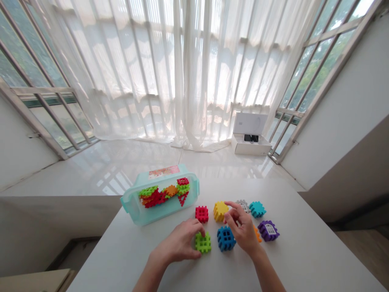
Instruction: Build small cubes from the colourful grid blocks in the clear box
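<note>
My left hand (pixel 183 240) is at the left side of a lime-green waffle block (pixel 203 242), fingertips at its far edge and thumb at its near edge. Just beyond it sits a red waffle block (pixel 201 214). My right hand (pixel 242 227) hovers over the block group, index finger and thumb apart, with nothing visible between them. Its fingertips are by a yellow block (pixel 220 211), and a blue block (pixel 225 238) stands below. A grey block (pixel 243 206) and an orange block (pixel 257 234) are partly hidden by this hand. Teal (pixel 257 209) and purple (pixel 269 230) blocks lie to the right.
A translucent turquoise bin (pixel 161 215) lies on its side at the left, with red, green and orange waffle pieces inside. Farther back, a white open box (pixel 251 147) holds a dark phone (pixel 251 138) by the curtain (pixel 182 81). The white table (pixel 288 259) carries the blocks.
</note>
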Demonstrator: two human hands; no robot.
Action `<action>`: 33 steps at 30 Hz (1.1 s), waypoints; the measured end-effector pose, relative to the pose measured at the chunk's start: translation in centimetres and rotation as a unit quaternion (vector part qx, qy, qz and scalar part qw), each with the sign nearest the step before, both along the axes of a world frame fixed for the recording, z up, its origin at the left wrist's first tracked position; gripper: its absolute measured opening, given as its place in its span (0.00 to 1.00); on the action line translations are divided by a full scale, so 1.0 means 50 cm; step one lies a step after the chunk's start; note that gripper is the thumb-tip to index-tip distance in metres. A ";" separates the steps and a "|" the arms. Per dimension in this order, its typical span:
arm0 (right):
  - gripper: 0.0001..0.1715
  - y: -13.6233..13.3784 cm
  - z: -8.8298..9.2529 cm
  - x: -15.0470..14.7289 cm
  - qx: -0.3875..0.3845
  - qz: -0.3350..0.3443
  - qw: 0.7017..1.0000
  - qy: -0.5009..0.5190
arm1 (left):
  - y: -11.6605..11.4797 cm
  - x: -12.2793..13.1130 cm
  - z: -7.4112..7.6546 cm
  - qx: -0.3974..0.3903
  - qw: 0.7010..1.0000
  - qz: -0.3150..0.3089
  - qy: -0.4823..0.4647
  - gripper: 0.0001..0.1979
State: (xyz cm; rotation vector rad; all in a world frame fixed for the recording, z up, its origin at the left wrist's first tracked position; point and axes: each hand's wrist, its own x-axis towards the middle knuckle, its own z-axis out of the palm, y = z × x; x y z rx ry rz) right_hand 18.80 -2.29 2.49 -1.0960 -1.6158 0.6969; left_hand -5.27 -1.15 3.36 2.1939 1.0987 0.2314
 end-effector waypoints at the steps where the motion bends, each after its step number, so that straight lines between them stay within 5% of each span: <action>1: 0.24 0.000 0.001 0.000 0.001 0.000 1.000 -0.002 | 0.000 0.000 -0.001 0.002 1.000 -0.001 0.001 0.20; 33: 0.21 0.000 0.004 0.000 0.006 -0.009 1.000 -0.015 | 0.000 -0.001 -0.003 0.018 1.000 -0.002 0.021 0.20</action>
